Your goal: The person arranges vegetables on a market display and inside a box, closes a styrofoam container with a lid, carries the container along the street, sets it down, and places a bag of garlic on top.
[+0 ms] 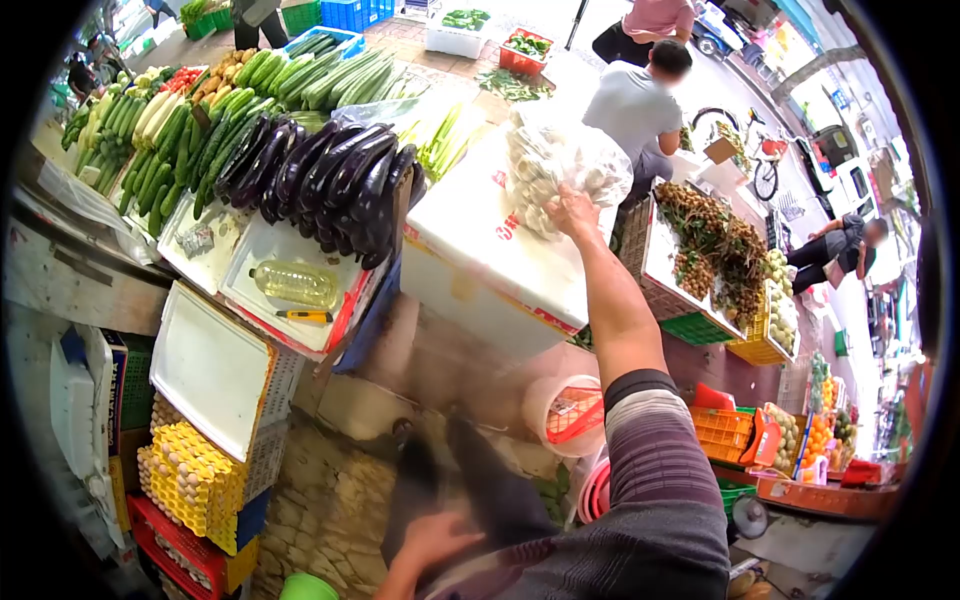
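Note:
My right hand (574, 211) reaches forward with its fingers closed on the near side of a clear plastic bag (540, 150). Pale, roundish pieces fill the bag; their exact kind is hard to make out. The bag rests on the lid of a large white foam box (460, 225) with red print. Low in front of my body, my left hand (440, 537) is near my thigh, slightly blurred, its fingers loosely extended and nothing visible in them.
Dark eggplants (330, 180) and cucumbers (180, 160) are heaped at the left. A bottle (295, 284) and a yellow box cutter (304, 316) lie on a foam lid. Egg trays (190, 475) stand lower left, a white bucket (545, 410) below the box. A person (630, 105) sits beyond.

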Available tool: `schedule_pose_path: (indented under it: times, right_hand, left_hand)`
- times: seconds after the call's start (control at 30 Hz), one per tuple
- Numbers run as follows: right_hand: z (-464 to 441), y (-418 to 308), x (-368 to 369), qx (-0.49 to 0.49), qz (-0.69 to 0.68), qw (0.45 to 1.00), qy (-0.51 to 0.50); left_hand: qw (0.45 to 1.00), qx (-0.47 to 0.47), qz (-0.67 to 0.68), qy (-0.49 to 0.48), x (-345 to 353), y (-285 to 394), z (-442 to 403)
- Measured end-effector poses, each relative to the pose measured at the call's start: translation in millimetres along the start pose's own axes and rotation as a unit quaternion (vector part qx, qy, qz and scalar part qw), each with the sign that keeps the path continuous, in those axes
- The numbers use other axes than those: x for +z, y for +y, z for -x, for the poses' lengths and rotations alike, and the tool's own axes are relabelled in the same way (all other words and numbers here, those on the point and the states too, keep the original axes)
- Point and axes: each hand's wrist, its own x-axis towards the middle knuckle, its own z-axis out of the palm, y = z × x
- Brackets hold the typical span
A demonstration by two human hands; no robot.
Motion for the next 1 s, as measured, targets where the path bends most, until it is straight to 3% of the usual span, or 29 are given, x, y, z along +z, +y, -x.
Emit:
schedule_pose_path:
  times: [0.33,0.43,0.47,0.5,0.53,0.57,0.67,0.73,0.77,0.8,0.83,0.87,0.9,0.93,0.97,1.0]
  right_hand:
    - [47,-13,-10,0.004,-0.005,1.0,-0.012]
    - [69,-24,-13,0.043,-0.04,0.998,0.004]
    - [73,-15,0,-0.001,-0.025,0.999,0.039]
    - [70,3,18,-0.054,-0.014,0.996,0.068]
    - [63,16,33,-0.026,-0.07,0.997,0.013]
    - [70,16,43,-0.093,0.009,0.991,0.097]
    - [97,16,50,-0.187,0.005,0.972,0.138]
    - [97,35,69,-0.209,0.111,0.967,0.095]
    - [121,-1,47,-0.08,0.119,0.99,0.009]
    - [124,5,54,-0.141,0.239,0.96,-0.024]
    - [141,-18,46,-0.052,0.183,0.981,-0.04]
    - [132,7,61,-0.189,0.305,0.932,-0.05]
    - [152,-24,41,-0.109,0.209,0.97,-0.055]
    - [151,-14,57,-0.086,0.121,0.989,0.024]
    - [169,-32,50,-0.069,0.106,0.991,0.036]
    - [192,-64,25,-0.012,0.095,0.995,-0.036]
  left_hand:
    - [0.999,0.036,0.012,0.009,15,-53,18]
    - [0.999,0.015,0.002,-0.035,2,-55,23]
    - [0.999,0.046,0.024,0.003,2,-60,25]
    - [0.999,0.043,0.011,-0.029,-11,-57,26]
    - [0.997,0.072,0.039,-0.007,-25,-53,35]
    - [0.998,0.054,0.003,-0.022,-21,-67,30]
    - [0.989,0.113,0.074,0.065,-18,-96,32]
    - [0.988,0.118,0.066,0.076,-17,-107,40]
    - [0.988,0.121,0.063,0.066,-17,-115,47]
    - [0.989,0.117,0.065,0.069,-14,-121,55]
    - [0.989,0.115,0.065,0.072,-10,-127,62]
    - [0.988,0.112,0.08,0.077,-3,-131,67]
    - [0.986,0.112,0.085,0.088,-7,-127,74]
    - [0.984,0.115,0.088,0.1,-6,-125,81]
    - [0.982,0.119,0.09,0.114,-2,-126,88]
    - [0.978,0.119,0.101,0.139,8,-129,90]
